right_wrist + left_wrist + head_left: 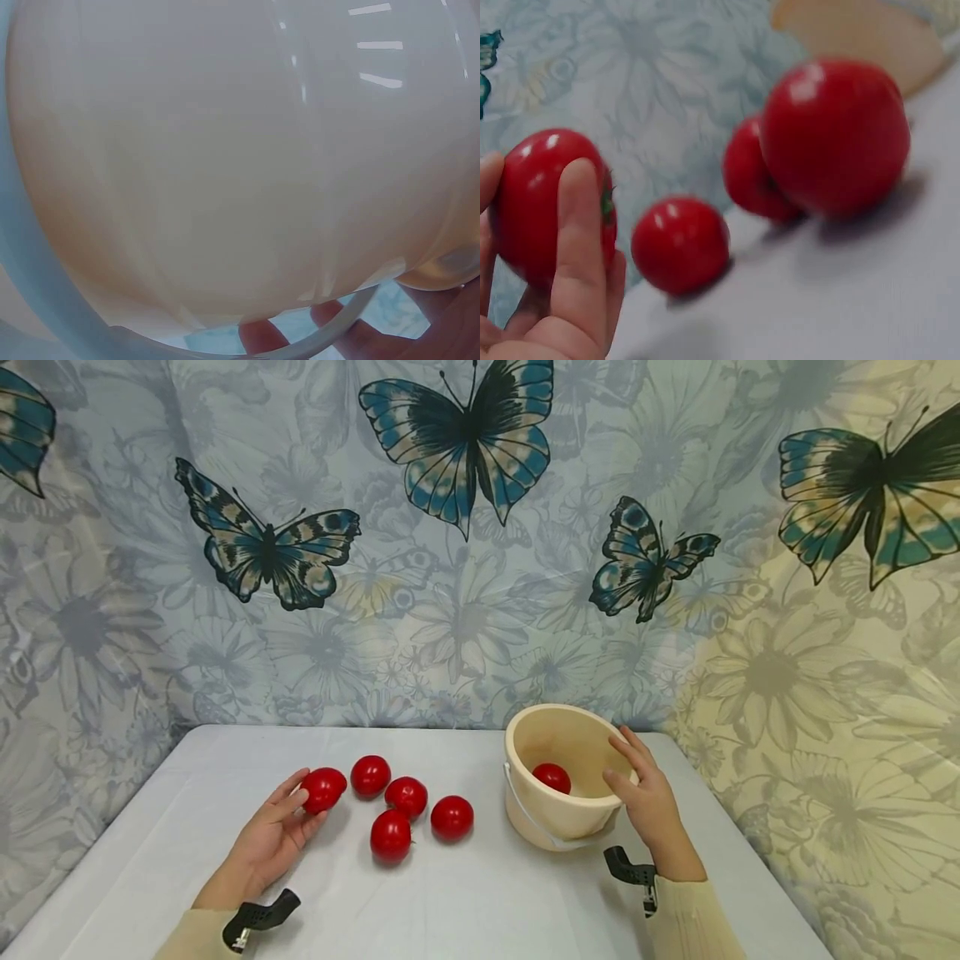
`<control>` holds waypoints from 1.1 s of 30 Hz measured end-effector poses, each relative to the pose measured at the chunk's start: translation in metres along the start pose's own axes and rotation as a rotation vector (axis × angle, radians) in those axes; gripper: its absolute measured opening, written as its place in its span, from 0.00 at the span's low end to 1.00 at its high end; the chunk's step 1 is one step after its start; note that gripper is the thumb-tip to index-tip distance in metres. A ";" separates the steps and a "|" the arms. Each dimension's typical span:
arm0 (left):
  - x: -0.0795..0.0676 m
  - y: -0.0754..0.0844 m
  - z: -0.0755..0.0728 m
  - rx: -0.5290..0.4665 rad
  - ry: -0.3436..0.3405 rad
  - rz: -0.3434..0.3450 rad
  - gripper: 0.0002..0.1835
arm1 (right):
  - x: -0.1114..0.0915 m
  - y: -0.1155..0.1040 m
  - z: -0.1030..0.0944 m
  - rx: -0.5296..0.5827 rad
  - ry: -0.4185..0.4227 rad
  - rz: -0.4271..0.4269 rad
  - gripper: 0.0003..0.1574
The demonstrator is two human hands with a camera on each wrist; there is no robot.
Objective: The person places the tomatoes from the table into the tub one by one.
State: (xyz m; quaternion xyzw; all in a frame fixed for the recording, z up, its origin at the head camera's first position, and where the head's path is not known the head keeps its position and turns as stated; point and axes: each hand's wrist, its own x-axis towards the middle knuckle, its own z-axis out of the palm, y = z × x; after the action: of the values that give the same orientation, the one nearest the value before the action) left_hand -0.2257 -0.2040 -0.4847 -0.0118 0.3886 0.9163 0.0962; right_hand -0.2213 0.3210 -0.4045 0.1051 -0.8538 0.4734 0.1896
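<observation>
In the head view, my left hand (273,835) holds a red tomato (325,790) between thumb and fingers, at the left of the group. The left wrist view shows this tomato (544,206) with a bit of green stem. My right hand (652,793) grips the right rim of a cream bucket (528,814), its fingertips reaching over the edge. Inside the bucket lies one tomato (551,777). The bucket's wall (210,165) fills most of the right wrist view, with fingertips (262,336) at its lower edge.
Several more tomatoes lie between the hands on the white table (480,902), among them a front one (391,837) and a right one (452,818). The bucket's white handle (534,818) hangs down its front. Butterfly-patterned cloth (465,635) stands behind the table.
</observation>
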 end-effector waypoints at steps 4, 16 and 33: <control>0.001 0.007 0.015 -0.099 0.038 0.020 0.27 | 0.000 -0.001 0.001 0.011 0.002 0.001 0.35; 0.017 0.008 0.086 -0.131 -0.039 0.065 0.20 | -0.001 -0.002 0.000 0.050 -0.024 0.006 0.36; 0.048 -0.022 0.210 0.294 -0.258 0.192 0.23 | -0.001 -0.003 -0.001 0.042 -0.027 0.020 0.37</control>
State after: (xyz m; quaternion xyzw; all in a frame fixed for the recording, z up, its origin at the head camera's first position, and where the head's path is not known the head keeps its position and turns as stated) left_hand -0.2573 -0.0306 -0.3586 0.1570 0.5020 0.8485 0.0584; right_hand -0.2188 0.3204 -0.4021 0.1070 -0.8471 0.4916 0.1711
